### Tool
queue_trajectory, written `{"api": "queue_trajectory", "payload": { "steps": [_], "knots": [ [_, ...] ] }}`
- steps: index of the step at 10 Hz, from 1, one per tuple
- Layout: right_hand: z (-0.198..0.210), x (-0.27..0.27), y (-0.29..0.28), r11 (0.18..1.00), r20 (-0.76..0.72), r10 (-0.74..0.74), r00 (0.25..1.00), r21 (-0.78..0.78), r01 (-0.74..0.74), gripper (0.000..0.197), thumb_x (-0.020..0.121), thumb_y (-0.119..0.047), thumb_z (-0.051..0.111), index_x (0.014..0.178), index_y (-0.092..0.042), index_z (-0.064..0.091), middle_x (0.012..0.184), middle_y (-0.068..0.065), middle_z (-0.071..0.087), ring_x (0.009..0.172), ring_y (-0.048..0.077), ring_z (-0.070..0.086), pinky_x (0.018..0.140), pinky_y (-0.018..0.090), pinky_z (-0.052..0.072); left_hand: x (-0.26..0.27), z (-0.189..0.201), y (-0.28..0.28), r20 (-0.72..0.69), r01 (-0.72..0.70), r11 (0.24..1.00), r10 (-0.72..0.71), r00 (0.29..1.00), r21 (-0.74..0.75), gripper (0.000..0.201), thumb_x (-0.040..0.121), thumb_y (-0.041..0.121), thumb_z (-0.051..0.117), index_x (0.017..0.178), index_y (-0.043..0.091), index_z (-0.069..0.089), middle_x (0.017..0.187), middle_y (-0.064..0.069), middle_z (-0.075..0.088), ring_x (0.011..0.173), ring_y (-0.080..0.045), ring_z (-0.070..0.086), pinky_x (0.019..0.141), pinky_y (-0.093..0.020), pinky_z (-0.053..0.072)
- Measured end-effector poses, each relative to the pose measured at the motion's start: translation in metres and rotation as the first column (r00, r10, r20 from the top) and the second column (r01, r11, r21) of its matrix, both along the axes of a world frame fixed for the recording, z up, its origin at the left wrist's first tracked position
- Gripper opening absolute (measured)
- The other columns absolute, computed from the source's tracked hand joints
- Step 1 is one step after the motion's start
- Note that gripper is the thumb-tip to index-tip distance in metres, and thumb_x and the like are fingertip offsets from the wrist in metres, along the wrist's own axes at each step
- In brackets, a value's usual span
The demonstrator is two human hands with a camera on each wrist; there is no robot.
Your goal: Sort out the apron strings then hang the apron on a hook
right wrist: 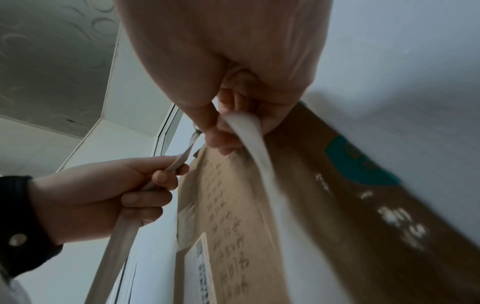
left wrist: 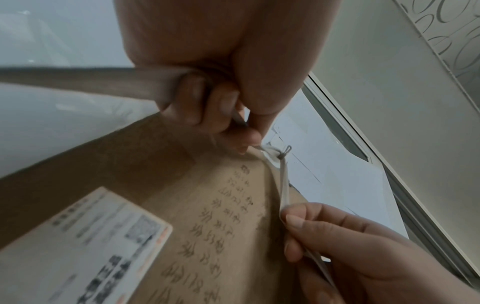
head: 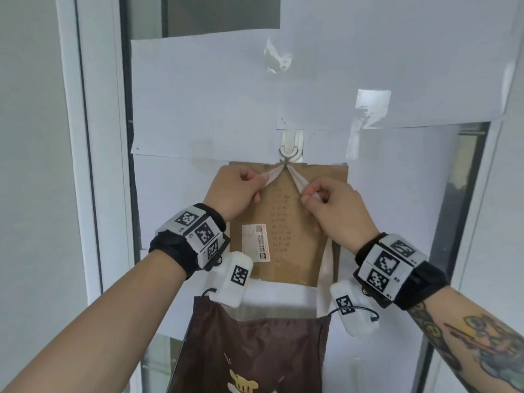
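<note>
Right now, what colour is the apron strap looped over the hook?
White; the strap shows best in the head view, running down both sides of the hook.

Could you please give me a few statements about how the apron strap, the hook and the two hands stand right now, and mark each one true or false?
1. The white strap is looped over the hook. True.
2. The left hand hangs free and holds nothing. False: it pinches the strap to the left of the hook.
3. The right hand has its grip on the strap to the right of the hook. True.
4. The brown apron lies folded on a table. False: it hangs below the hands, in front of the wall.
5. A brown cardboard sheet with handwriting is fixed behind the hands. True.
</note>
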State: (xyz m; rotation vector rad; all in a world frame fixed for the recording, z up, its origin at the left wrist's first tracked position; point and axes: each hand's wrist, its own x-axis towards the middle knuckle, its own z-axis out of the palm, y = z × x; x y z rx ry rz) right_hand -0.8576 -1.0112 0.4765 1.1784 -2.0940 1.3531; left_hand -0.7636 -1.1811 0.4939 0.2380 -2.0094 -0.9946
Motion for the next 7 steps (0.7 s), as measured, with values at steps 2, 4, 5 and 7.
{"api": "queue_trajectory", "payload": {
  "steps": [2,4,5,7],
  "knots": [
    [-0.018,0.009,-0.003,0.993,0.032,0.064,0.997,0.102,-0.067,0.013,0.087,-0.014,0.054,0.093,-0.025,0.057,0.08,0.008,0.066,0.066,0.008,0.067,0.06,0.018,0.046,0.011,-0.024,0.005,0.047,0.042,0.998,-0.044,0.998,0.037,0.027,0.091,0.029,0.057,0.072,0.01,0.063,0.057,0.003,0.061,0.039,-0.004,0.048,0.045,-0.014,0.041],
    [-0.026,0.011,0.002,0.994,0.097,0.106,0.99,0.022,-0.108,0.02,0.088,-0.01,0.054,0.083,-0.029,0.057,0.082,0.003,0.065,0.074,0.009,0.067,0.06,0.012,0.043,0.02,-0.045,0.002,0.077,0.008,0.999,-0.011,0.997,0.041,0.019,0.088,0.018,0.062,0.069,0.019,0.06,0.067,0.002,0.061,0.059,-0.011,0.054,0.06,-0.021,0.046],
    [-0.03,0.011,0.008,0.996,0.1,0.068,0.993,0.051,-0.073,0.009,0.084,-0.016,0.06,0.085,-0.025,0.062,0.086,-0.006,0.064,0.083,0.01,0.061,0.069,0.017,0.044,0.024,-0.058,0.001,0.139,-0.002,0.998,-0.006,0.99,0.059,0.016,0.082,0.006,0.066,0.073,0.019,0.061,0.072,-0.001,0.06,0.069,-0.015,0.057,0.069,-0.025,0.048],
    [-0.046,0.014,0.033,0.995,0.183,0.093,0.979,0.022,-0.099,0.004,0.08,-0.023,0.065,0.082,-0.026,0.064,0.085,-0.002,0.066,0.083,0.017,0.063,0.078,0.034,0.051,0.038,-0.08,0.003,0.144,-0.044,0.996,0.033,0.989,0.074,0.022,0.081,0.001,0.062,0.071,0.021,0.063,0.079,-0.003,0.063,0.076,-0.016,0.058,0.067,-0.02,0.044]
  ]
}}
